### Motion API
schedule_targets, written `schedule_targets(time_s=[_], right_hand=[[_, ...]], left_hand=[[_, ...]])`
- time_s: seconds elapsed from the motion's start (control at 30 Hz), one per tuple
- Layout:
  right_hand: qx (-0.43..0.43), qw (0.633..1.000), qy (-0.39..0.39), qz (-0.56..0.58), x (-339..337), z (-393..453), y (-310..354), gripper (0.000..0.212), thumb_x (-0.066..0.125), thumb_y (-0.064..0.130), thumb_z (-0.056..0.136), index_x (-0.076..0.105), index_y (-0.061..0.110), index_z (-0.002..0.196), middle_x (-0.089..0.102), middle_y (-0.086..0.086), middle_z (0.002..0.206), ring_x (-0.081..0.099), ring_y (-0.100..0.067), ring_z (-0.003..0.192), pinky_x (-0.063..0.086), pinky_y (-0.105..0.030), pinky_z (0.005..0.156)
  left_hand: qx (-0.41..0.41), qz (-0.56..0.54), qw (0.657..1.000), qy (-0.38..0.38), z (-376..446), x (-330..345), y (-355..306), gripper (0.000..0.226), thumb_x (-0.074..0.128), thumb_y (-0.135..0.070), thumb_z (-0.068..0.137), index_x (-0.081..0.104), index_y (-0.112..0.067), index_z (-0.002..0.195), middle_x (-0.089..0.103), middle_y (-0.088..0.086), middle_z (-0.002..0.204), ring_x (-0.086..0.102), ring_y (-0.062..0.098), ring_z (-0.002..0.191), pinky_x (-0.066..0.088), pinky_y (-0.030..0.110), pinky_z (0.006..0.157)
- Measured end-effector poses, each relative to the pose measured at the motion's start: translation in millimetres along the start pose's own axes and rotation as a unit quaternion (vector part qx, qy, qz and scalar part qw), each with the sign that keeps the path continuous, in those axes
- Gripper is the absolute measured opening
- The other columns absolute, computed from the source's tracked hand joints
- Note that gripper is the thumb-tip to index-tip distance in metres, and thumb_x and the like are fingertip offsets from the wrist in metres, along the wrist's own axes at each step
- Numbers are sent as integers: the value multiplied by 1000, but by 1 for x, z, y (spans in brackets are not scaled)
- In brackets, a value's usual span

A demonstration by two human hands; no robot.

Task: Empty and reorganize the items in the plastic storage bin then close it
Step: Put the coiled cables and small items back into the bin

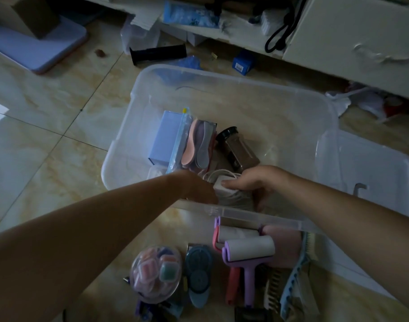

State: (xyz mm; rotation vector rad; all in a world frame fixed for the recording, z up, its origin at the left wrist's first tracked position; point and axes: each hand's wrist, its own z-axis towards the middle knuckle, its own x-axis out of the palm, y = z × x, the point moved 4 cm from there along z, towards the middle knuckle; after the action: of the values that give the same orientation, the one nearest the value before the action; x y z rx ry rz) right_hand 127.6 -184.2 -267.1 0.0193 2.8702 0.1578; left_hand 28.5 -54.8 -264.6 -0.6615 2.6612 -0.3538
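Foreground floor: items out of the bin, just in front of its near wall — two lint rollers, purple [248, 252] and pink [236, 233], clear dome of small coloured cases [155, 271], blue oval gadget [197, 273], blue comb [296, 266], brown comb [272, 289].
Bin: plastic storage bin [222, 77] open on the tiled floor, far half bare.
Lid: clear lid [373, 163] off, on the floor at the bin's right side.
Inside bin, near-left cluster: one light blue box [162, 138], one zip pouch of insoles [194, 145], one dark-capped jar [237, 148] lying on its side, one white charger with cable [229, 189].
Right hand [254, 182]: fingers and thumb curled round the charger, gripping it.
Left hand [198, 189]: down inside the bin touching the charger; fingers hidden, grip can't be told.
Progress: judging by layout, bin only partly refilled; roughly half the items sit inside.
Remaining: about six floor items to load, then lid on.
Lighting: dim, small details uncertain.
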Motion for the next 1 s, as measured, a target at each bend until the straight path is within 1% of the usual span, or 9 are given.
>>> schedule_targets(time_s=[0.07, 0.17, 0.33, 0.43, 0.5, 0.57, 0.67, 0.87, 1.0], right_hand=[[-18, 994, 27, 102, 6, 1, -2, 77, 78, 57, 76, 57, 5, 128, 67, -16, 117, 71, -31, 96, 63, -44, 73], [-57, 983, 9, 176, 11, 8, -5, 62, 88, 37, 72, 61, 4, 117, 72, -13, 105, 72, -25, 87, 61, -36, 61], [-91, 957, 12, 277, 14, 18, -10, 48, 87, 11, 74, 66, 4, 117, 75, -9, 97, 71, -19, 85, 59, -30, 64], [-93, 938, 52, 330, 17, 21, -9, 49, 81, 1, 77, 65, 1, 123, 74, -12, 101, 71, -23, 94, 58, -37, 85], [-83, 929, 93, 348, 19, 21, -9, 47, 75, -1, 82, 62, 0, 128, 73, -13, 104, 69, -25, 98, 56, -39, 91], [-74, 924, 129, 353, 19, 20, -10, 43, 73, 5, 87, 61, 3, 128, 72, -14, 108, 69, -25, 99, 58, -39, 81], [-69, 915, 163, 362, 18, 19, -12, 47, 73, 20, 87, 59, 5, 129, 69, -17, 122, 67, -30, 109, 60, -40, 75], [-118, 908, 139, 376, 22, 21, -5, 30, 65, -1, 91, 63, 0, 121, 72, -12, 106, 68, -24, 100, 55, -34, 86], [-161, 903, 105, 384, 24, 22, -4, 39, 68, -4, 88, 62, 0, 127, 72, -13, 109, 70, -22, 97, 59, -30, 76]], left_hand=[[17, -5, 1000, 9, 2, 2, 1, 48, 44, -47, 101, 51, -19, 139, 56, 3, 134, 54, 20, 122, 38, 37, 110], [39, -2, 999, -10, 7, 1, 4, 54, 46, -56, 90, 60, -20, 128, 62, 0, 121, 60, 20, 112, 45, 44, 106], [4, 96, 991, -96, -29, -15, 2, 50, 34, -45, 104, 61, -9, 125, 62, 3, 121, 57, 24, 114, 41, 33, 96], [-11, 76, 982, -173, -57, -17, 6, 61, 25, -53, 103, 63, -8, 117, 64, 10, 115, 59, 28, 110, 40, 33, 85], [50, 95, 962, -251, -83, -16, 6, 70, 15, -62, 98, 65, -13, 106, 65, 4, 99, 63, 24, 97, 45, 33, 82], [120, 123, 929, -329, -108, -12, 8, 83, 4, -75, 89, 67, -23, 106, 67, -5, 98, 64, 13, 88, 52, 34, 83], [156, 159, 894, -389, -117, -6, 8, 89, -2, -83, 84, 68, -31, 104, 67, -10, 98, 63, 5, 83, 53, 31, 81], [198, 238, 847, -433, -118, 3, 6, 75, 13, -76, 93, 67, -24, 93, 62, -6, 77, 57, 11, 66, 51, 31, 74], [189, 254, 844, -432, -119, 3, 4, 78, 11, -76, 93, 68, -24, 88, 60, -7, 72, 55, 10, 61, 51, 30, 72]])
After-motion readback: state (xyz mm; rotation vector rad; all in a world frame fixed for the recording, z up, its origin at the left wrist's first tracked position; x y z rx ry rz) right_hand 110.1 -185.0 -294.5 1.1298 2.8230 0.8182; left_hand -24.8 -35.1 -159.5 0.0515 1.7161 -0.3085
